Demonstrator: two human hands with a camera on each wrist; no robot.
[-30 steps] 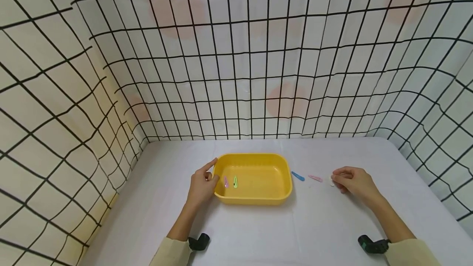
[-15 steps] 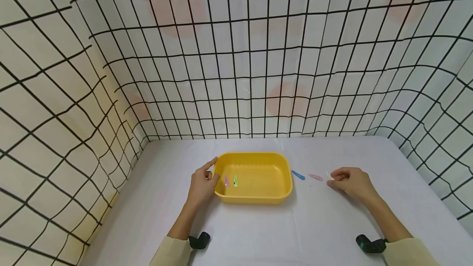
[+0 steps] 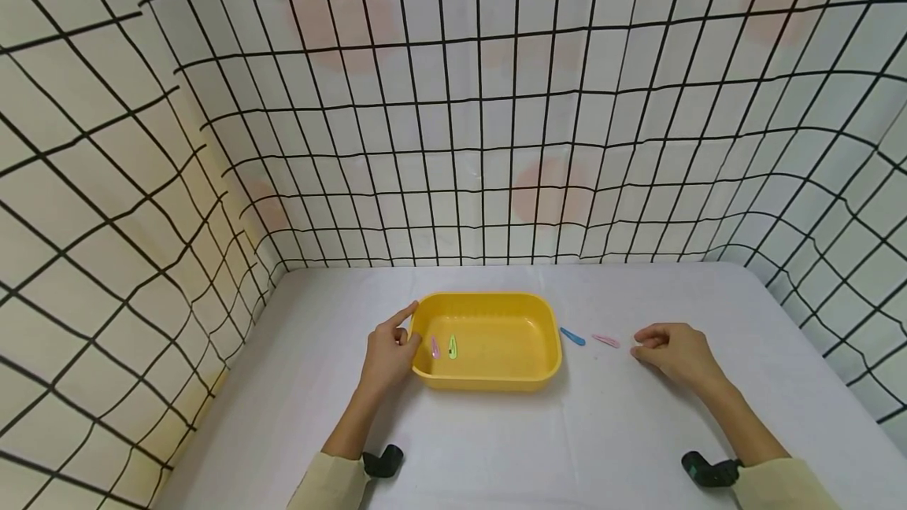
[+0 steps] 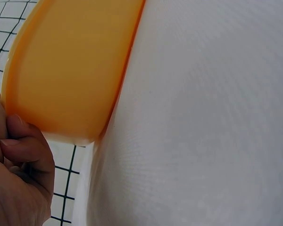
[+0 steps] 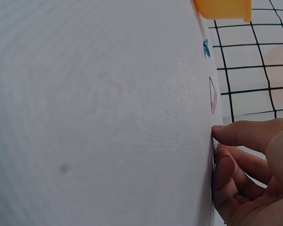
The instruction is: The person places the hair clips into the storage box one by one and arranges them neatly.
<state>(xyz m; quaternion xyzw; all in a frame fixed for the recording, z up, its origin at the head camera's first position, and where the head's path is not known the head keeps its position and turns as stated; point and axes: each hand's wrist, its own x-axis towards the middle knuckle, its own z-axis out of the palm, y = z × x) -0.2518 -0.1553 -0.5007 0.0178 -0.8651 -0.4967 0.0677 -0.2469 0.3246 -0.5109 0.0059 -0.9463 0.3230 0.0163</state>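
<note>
A yellow plastic tray (image 3: 485, 380) stands on the white tabletop. My left hand (image 3: 385, 356) grips its left end, index finger along the rim and the other fingers curled. Inside the tray, near that end, lie a purple hair clip (image 3: 434, 348) and a green hair clip (image 3: 452, 348). To the right of the tray, my right hand (image 3: 676, 349) is low at the table, thumb and fingers pinching a small pale hair clip (image 5: 217, 146), almost wholly hidden by the fingers. Between tray and right hand lie a blue hair clip (image 3: 572, 336) and a pink hair clip (image 3: 605, 341).
A white cloth with a black grid (image 3: 453, 124) rises behind the table and along both sides. The white tabletop (image 3: 510, 447) extends in front of the tray. Black wrist cameras (image 3: 383, 462) sit on both forearms.
My right hand has shifted slightly left along the table, and the white hair clip that showed at its fingertips is now hidden from the head view. The left hand and tray stay put.
</note>
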